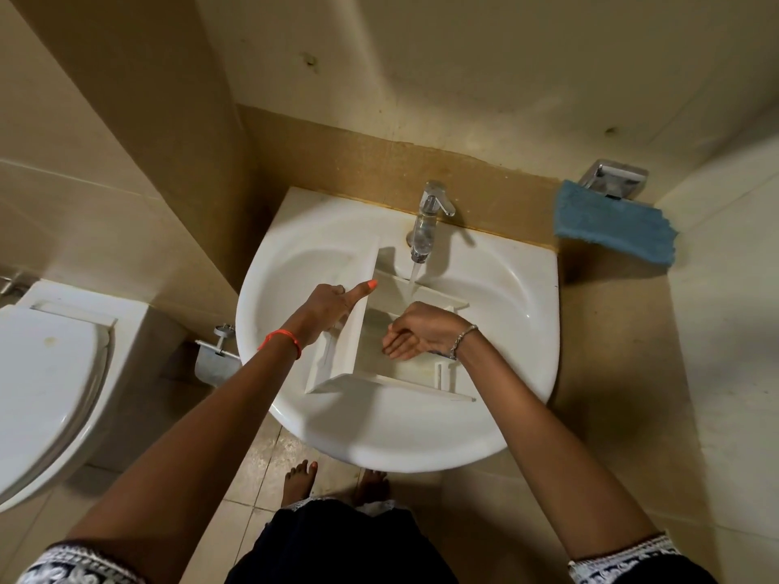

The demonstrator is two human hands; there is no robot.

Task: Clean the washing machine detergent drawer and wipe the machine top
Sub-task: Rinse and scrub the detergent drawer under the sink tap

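1. Head view: the detergent drawer (358, 383) lies tilted in the sink (379, 440), its far end under the running tap (428, 221). The left hand (329, 303) grips its left wall, fingers curled round the edge and thumb stretched along the top. The right hand (415, 335) rests inside a compartment, fingers straight and close together, holding nothing.
2. Slip: wet plastic held by one hand alone could twist loose and knock the sink or the tap.
3. Splash: water (415, 274) striking the drawer's inner walls could spray over the rim onto the floor (253, 461), where bare feet (299, 478) stand.
4. Residue: the yellowish film (421, 366) near the right wrist may stay if only bare fingers rub it; the blue cloth (611, 221) lies well apart, by the right wall.
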